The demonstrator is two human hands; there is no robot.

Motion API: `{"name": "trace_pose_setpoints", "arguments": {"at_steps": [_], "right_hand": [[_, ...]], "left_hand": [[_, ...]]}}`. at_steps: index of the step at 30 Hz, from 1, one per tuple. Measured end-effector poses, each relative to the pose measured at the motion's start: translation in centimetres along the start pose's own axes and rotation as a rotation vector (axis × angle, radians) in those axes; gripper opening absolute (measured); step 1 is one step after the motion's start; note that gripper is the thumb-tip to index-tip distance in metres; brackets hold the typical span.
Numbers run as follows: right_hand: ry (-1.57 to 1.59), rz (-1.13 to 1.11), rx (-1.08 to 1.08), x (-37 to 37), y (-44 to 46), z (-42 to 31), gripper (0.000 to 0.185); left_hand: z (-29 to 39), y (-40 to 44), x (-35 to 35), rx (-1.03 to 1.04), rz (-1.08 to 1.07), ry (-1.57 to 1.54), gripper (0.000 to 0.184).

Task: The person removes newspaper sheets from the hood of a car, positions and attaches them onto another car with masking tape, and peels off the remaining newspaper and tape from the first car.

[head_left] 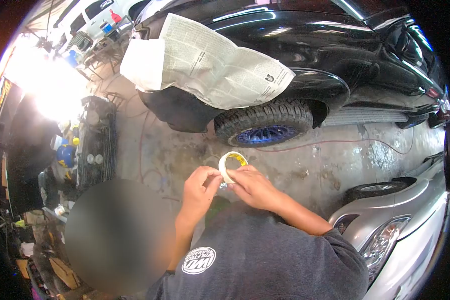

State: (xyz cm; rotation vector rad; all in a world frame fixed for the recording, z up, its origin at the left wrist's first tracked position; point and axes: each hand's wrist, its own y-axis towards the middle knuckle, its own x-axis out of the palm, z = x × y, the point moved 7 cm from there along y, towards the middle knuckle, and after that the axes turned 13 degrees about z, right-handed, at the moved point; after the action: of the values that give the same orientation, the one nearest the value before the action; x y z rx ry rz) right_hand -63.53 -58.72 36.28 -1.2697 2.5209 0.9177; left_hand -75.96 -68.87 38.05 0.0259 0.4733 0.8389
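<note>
My right hand (255, 186) grips a roll of cream masking tape (222, 168) at its lower right side. The roll stands on edge, and yellow print shows on its inner core. Thumb and fingers of my left hand (201, 187) are pinched at the roll's lower left edge, touching the tape; the exact fingertip contact is too small to make out. Beyond both hands is a black vehicle (330, 42) with a sheet of newspaper (210, 62) over its front corner. Below that sheet is a knobbly tyre with a blue wheel (266, 134).
A silver car (390, 225) stands at the lower right. A thin red hose (330, 143) runs across the wet-looking concrete floor (185, 150). Dark shelving (97, 140) and clutter line the left. A blurred round patch (120, 235) covers the lower left, beside a dark shirt (265, 255).
</note>
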Motion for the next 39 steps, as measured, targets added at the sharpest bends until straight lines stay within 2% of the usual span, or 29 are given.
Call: {"name": "trace_pose_setpoints", "arguments": {"at_steps": [4,7,10,13,19,22,25,28,31,34,37,38,39], "right_hand": [[0.02,-0.014,0.045,0.5,-0.3,0.5,0.041],[-0.014,0.029,-0.007,0.6,-0.5,0.7,0.041],[-0.065,0.005,-0.002,0.7,-0.6,1.0,0.041],[-0.114,0.001,-0.026,0.8,-0.6,1.0,0.04],[-0.24,-0.04,-0.184,0.6,0.2,0.0,0.041],[-0.211,-0.098,-0.19,0.6,0.6,-0.1,0.041],[-0.071,-0.134,-0.019,0.6,1.4,1.2,0.025],[-0.084,-0.116,0.044,1.6,1.7,1.9,0.021],[-0.082,0.003,0.022,1.5,3.0,0.5,0.019],[-0.09,0.053,-0.001,1.8,4.0,0.6,0.026],[-0.426,0.009,0.235,3.3,5.0,9.3,0.02],[-0.408,0.121,0.237,2.6,4.8,12.5,0.03],[-0.373,0.085,0.312,2.0,6.4,11.9,0.032]], "left_hand": [[-1.6,-0.1,0.1,-0.08,-0.049,-0.045,0.01],[-2.7,-0.4,0.5,-0.091,-0.04,-0.03,0.009],[-2.1,-0.3,0.6,-0.115,0.061,-0.085,0.008],[-3.2,-0.7,0.9,-0.202,0.018,-0.06,0.01],[-4.3,-1.0,1.0,-0.162,0.004,-0.03,0.011],[-4.4,-1.0,0.8,-0.164,-0.072,0.027,0.009],[-3.7,-0.9,0.3,-0.06,-0.084,0.089,0.009],[-4.4,-0.3,-0.1,-0.083,0.073,-0.002,0.009],[-1.7,0.8,-0.7,-0.022,0.277,-0.104,0.012],[-3.0,1.3,-0.7,0.252,0.257,-0.006,0.014],[-0.2,1.0,-2.1,0.296,0.388,-0.056,0.01],[0.4,1.8,-3.2,0.246,0.383,-0.039,0.009],[1.0,3.2,-4.6,0.206,0.394,-0.027,0.007]]}}
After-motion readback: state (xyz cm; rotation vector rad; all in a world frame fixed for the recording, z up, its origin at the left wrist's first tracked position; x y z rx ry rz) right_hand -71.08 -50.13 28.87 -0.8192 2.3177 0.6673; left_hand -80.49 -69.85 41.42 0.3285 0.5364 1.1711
